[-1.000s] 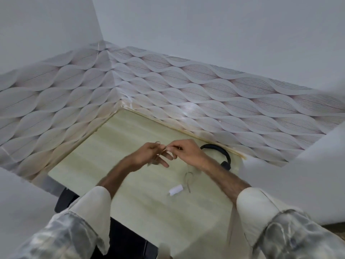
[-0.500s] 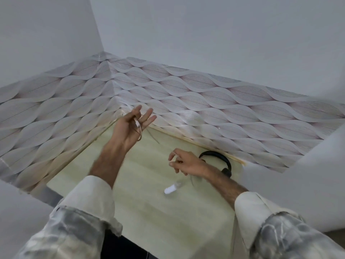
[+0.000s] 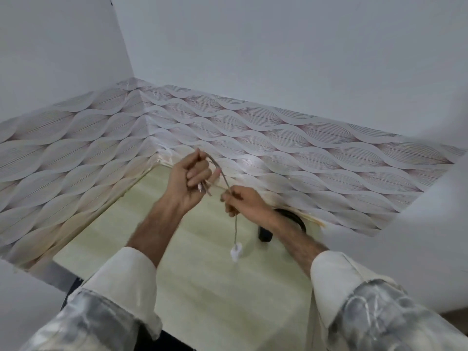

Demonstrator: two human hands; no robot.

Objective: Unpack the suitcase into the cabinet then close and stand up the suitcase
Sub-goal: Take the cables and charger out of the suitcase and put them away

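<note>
The person stands over a pale wood-grain cabinet shelf (image 3: pixel 207 287) set into a corner, with wave-patterned liner (image 3: pixel 291 148) covering the walls behind and to the left of it.

Left hand (image 3: pixel 188 182): raised above the rear of the shelf, palm turned toward the person. The fingers are curled inward and grip several turns of a thin grey cable (image 3: pixel 219 171). Short ends of the cable show at the base of the fingers.

Right hand (image 3: pixel 244 202): lower than the left hand and just beside it, to the right. The fingers are curled, and the thumb and fingers pinch the cable.

Cable path: from the top of the left fist the cable arcs over and down to the right hand. Below the right hand it hangs straight down. A small white plug (image 3: pixel 236 251) is at its lower end, above the shelf surface; contact with the shelf cannot be determined.

Black headphones (image 3: pixel 295 219) lie at the rear right of the shelf, against the liner. The right wrist covers part of them.

Both forearms are bare to the rolled cream cuffs; the sleeves (image 3: pixel 395 317) above are mottled grey.

A dark object, partly visible, sits below the front edge of the shelf; it cannot be identified.
</note>
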